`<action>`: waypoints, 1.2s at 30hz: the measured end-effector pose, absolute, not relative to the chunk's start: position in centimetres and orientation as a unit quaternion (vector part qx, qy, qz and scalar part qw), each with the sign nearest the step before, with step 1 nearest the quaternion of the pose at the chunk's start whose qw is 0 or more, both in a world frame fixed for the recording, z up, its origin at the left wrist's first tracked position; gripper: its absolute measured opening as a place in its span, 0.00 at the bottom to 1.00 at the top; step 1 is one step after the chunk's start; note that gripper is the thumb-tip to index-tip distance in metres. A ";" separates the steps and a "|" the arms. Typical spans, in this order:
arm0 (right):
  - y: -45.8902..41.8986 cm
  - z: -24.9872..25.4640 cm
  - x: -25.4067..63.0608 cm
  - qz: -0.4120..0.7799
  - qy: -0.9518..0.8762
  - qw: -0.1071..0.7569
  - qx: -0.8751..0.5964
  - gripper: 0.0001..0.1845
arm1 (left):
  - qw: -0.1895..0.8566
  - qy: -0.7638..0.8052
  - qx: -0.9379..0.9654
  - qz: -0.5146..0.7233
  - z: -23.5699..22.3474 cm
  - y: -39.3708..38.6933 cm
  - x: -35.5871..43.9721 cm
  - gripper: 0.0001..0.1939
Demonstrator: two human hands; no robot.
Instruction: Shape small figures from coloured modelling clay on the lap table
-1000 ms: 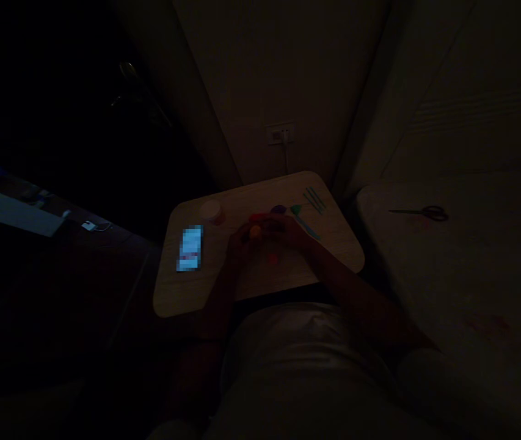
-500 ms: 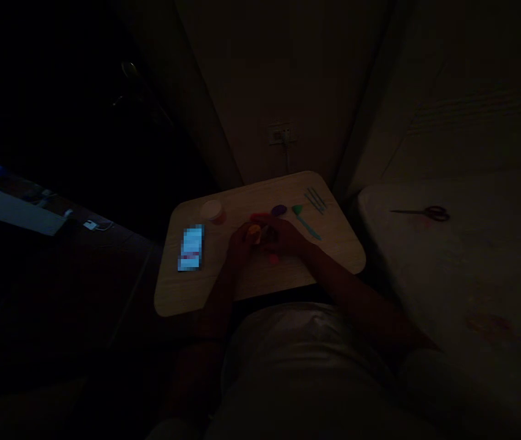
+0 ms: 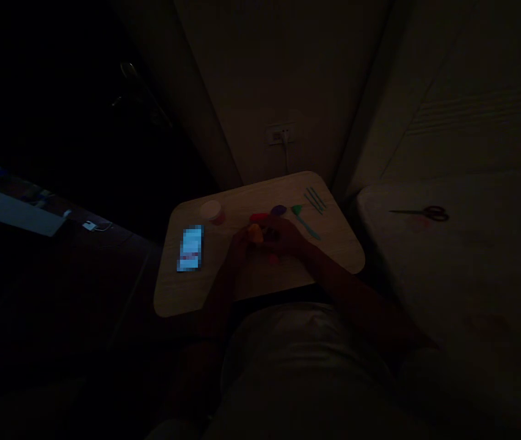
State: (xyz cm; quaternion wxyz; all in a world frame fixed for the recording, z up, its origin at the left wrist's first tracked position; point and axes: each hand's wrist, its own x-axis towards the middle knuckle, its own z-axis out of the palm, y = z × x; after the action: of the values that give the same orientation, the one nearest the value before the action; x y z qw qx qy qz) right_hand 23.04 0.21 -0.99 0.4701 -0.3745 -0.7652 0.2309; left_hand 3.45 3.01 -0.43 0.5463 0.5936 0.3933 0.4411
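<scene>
In the dim head view my left hand (image 3: 239, 244) is closed around an orange lump (image 3: 255, 233) that looks like modelling clay. My right hand (image 3: 283, 235) comes in from the right with its fingers bent together against the lump's right side. Whether those fingers pinch a small piece is too dark to make out. Just beyond the hands lies a red piece (image 3: 258, 217), partly covered. A pink piece (image 3: 273, 259) rests below the right hand. Farther back are a purple oval piece (image 3: 279, 210) and a green-tipped piece with a light blue handle (image 3: 308, 227).
On the small wooden table (image 3: 182, 299) are a lidded tub (image 3: 213, 212), a lit phone (image 3: 190, 248) and thin sticks (image 3: 316, 200). Scissors (image 3: 429, 212) lie on a pale surface at the right. A wall socket (image 3: 280, 134) with a plugged cable is behind the table.
My right fingers have shifted slightly, and more of the orange lump and the red piece shows. The things on the table stay where they were.
</scene>
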 end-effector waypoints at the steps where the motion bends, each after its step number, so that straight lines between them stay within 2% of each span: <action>1: 0.2 -1.0 23.0 0.233 -0.764 0.473 -0.371 0.33 | 0.539 0.398 0.602 0.434 -0.4 3.0 3.5 0.33; 5: 0.2 -0.9 23.0 0.240 -0.760 0.475 -0.373 0.33 | 0.505 0.411 0.643 0.403 -0.1 2.8 3.3 0.31; 9: 0.2 -0.5 23.0 0.260 -0.754 0.471 -0.378 0.28 | 0.486 0.401 0.677 0.381 0.1 2.6 3.3 0.28; 14: 0.2 0.0 22.9 0.289 -0.725 0.498 -0.378 0.20 | 0.524 0.379 0.671 0.363 0.1 2.7 3.1 0.24; 18: 0.4 -0.1 22.9 0.321 -0.689 0.528 -0.379 0.15 | 0.518 0.321 0.703 0.366 0.0 2.8 2.7 0.29; 21: 0.7 -0.7 23.0 0.348 -0.661 0.531 -0.399 0.15 | 0.489 0.319 0.734 0.347 0.1 2.6 2.6 0.32; 30: 1.0 -1.1 23.2 0.340 -0.654 0.512 -0.442 0.11 | 0.484 0.352 0.732 0.326 0.7 1.8 3.3 0.25; 36: 0.9 -1.0 23.3 0.350 -0.676 0.507 -0.404 0.17 | 0.488 0.376 0.706 0.349 0.8 1.9 3.2 0.22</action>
State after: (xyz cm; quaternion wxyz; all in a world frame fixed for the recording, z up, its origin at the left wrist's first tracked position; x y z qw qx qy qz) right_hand 23.25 0.91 -1.00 0.5070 -0.4042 -0.6761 0.3500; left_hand 3.15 1.90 0.83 0.4879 0.7063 0.3760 0.3489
